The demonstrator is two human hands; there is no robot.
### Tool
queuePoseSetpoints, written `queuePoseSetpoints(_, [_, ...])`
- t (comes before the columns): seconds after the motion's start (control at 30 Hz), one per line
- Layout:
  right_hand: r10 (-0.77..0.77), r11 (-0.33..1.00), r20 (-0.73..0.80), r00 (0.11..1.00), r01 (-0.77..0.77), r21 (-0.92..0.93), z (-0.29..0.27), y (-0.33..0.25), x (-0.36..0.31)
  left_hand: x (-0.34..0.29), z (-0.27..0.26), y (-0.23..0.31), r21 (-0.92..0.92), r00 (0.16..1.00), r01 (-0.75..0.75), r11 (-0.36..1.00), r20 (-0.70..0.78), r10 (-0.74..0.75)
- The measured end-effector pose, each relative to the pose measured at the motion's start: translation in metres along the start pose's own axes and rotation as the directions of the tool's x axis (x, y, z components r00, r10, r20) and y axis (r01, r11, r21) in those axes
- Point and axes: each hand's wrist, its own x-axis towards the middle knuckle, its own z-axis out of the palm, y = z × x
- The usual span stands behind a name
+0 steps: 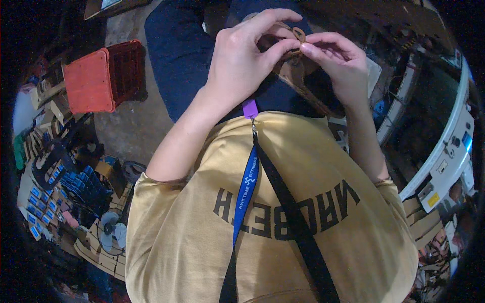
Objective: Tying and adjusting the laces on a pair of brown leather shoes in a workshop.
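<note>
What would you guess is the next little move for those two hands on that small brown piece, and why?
Probably a gentle press of the small brown wooden piece down onto the larger brown part. Both the left hand and the right hand pinch it by the fingertips right above that part; how the parts meet is hidden.

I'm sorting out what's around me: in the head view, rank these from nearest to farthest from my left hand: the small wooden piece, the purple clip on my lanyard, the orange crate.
1. Small wooden piece: pinched at the left hand fingertips, shared with the right hand.
2. Purple clip: just below the wrist, at the chest.
3. Orange crate: on the floor, far left.
</note>
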Motion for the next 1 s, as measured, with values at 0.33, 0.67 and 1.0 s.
queuePoseSetpoints(0.33, [-0.048, 0.991, -0.025, 0.999, 0.045, -0.129, 0.005, -0.003, 0.0, -0.021, 0.013, -0.023, -0.403, 0.971, 0.223, 0.888, 0.017, -0.237])
queuePoseSetpoints(0.67, [0.043, 0.993, -0.001, 0.999, -0.042, 0.107, 0.009, -0.003, 0.002, -0.026, 0.012, -0.03, -0.536, 0.944, 0.307, 0.787, 0.071, -0.321])
queuePoseSetpoints(1.0, [-0.132, 0.989, -0.025, 0.991, 0.129, -0.074, 0.01, 0.002, 0.004, -0.025, 0.007, -0.031, -0.562, 0.917, 0.384, 0.733, 0.136, -0.375])
